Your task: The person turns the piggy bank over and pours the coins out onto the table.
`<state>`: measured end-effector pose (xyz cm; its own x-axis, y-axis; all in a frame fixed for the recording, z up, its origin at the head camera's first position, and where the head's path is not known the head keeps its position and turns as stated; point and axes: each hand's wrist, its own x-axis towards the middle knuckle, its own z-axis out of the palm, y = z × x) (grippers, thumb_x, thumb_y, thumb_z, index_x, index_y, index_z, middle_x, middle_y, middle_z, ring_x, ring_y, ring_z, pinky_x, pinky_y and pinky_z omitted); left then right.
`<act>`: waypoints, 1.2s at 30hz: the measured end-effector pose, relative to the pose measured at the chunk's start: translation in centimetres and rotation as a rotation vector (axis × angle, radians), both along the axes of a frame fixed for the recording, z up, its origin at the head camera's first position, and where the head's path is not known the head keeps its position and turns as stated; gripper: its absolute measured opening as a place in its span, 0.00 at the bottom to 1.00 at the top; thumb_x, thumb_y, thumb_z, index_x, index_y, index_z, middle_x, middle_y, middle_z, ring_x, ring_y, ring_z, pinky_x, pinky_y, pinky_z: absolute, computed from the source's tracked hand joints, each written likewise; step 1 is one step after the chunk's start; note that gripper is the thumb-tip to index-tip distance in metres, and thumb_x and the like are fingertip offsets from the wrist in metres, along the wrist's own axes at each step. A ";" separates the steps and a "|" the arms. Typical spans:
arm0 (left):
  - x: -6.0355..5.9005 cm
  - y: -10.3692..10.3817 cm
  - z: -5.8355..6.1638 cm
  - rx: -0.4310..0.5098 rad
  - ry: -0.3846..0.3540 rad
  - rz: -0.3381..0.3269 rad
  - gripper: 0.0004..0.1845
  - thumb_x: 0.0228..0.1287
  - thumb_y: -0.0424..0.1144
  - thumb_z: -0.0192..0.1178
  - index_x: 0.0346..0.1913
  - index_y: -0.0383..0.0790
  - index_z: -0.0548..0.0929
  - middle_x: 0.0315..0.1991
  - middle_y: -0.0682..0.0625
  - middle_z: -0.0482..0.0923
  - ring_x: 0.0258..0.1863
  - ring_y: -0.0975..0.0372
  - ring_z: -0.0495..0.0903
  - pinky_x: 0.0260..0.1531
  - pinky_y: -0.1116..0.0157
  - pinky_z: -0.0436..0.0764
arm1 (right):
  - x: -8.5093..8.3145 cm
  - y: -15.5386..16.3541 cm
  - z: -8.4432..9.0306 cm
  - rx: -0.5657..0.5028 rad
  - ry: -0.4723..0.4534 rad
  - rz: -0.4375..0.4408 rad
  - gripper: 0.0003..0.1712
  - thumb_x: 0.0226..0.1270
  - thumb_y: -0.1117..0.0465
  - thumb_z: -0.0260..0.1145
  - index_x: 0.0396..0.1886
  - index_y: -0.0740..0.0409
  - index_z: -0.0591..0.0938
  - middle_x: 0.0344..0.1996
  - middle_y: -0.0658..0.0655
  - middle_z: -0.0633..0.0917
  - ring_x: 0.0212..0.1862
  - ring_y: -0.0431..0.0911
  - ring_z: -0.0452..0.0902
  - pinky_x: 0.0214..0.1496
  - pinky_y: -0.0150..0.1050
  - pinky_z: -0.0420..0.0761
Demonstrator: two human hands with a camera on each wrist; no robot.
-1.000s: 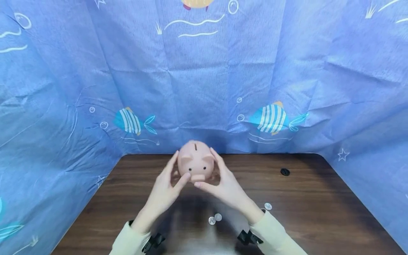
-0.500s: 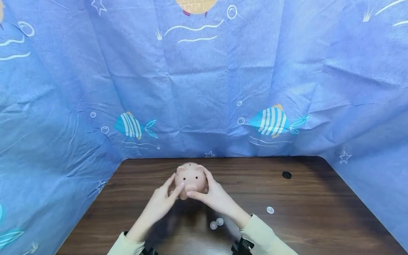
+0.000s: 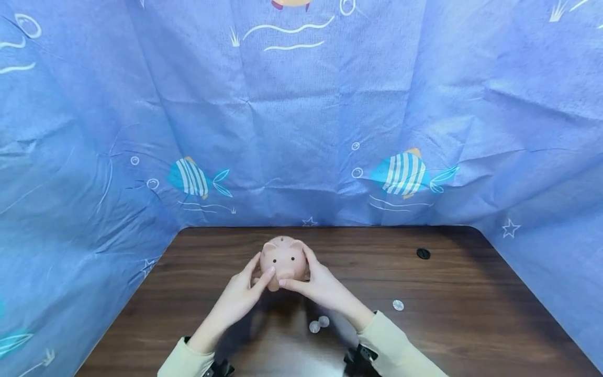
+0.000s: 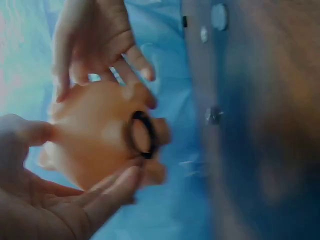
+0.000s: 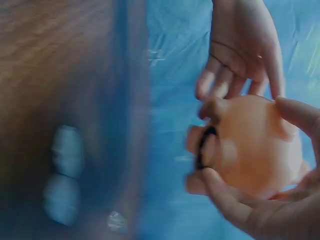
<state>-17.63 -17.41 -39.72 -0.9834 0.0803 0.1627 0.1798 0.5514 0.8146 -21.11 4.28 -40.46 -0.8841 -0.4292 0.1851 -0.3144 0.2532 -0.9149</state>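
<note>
Two sleeves, pale: the left sleeve (image 3: 186,360) and the right sleeve (image 3: 398,345) are entering at the lower edge of the head view, a black wrist mount (image 3: 360,361) showing beneath the right cuff and another by the left.

Two coins, silvery: the nearer coin (image 3: 314,326) and its neighbour coin (image 3: 323,321) are lying side by side, touching or almost so, near the right forearm. One further coin (image 3: 398,305), likewise silvery, is lying apart from them, to the right and slightly farther off.

Two hands, bare: the left hand (image 3: 239,297) is curving its fingers round one flank of the piggy bank, its thumb pressing beside the snout; the right hand (image 3: 330,289) is mirroring it on the other flank. Both are standing only as far apart as the body between them.

One piggy bank (image 3: 282,257), pink, upright: it is facing the wearer with two dark eyes and two ears showing, and both hands are holding it raised above the worktop. Its underside is presenting a black-rimmed circle (image 4: 141,134) near the feet; blur is hiding whether this is open.

One black disc (image 3: 423,253), small, is lying toward the far right.

One worktop (image 3: 471,324), dark wood grain, is carrying the loose items.

One cloth (image 3: 301,104), blue, creased, is hanging behind, bearing striped fish and white stars.
</note>
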 end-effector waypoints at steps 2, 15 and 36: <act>1.2 -0.1 1.5 -0.004 0.188 -0.005 0.39 0.73 0.50 0.62 0.79 0.41 0.58 0.61 0.43 0.79 0.47 0.62 0.84 0.44 0.66 0.83 | 1.1 0.4 1.6 -0.045 0.222 -0.004 0.60 0.59 0.45 0.77 0.82 0.49 0.51 0.67 0.60 0.74 0.58 0.45 0.79 0.57 0.42 0.80; 2.3 -1.5 4.3 0.034 0.487 -0.247 0.54 0.63 0.52 0.71 0.82 0.43 0.46 0.77 0.44 0.58 0.68 0.58 0.70 0.62 0.67 0.75 | 0.6 -0.1 2.7 -0.293 0.714 0.189 0.59 0.58 0.60 0.79 0.79 0.57 0.49 0.74 0.68 0.62 0.70 0.56 0.67 0.67 0.44 0.74; 2.1 -0.2 3.6 0.039 0.162 -0.057 0.48 0.68 0.52 0.66 0.82 0.49 0.49 0.66 0.43 0.75 0.55 0.57 0.82 0.52 0.60 0.82 | 1.2 0.5 3.3 -0.107 0.182 0.062 0.64 0.57 0.50 0.80 0.83 0.44 0.46 0.71 0.56 0.70 0.59 0.47 0.78 0.60 0.46 0.79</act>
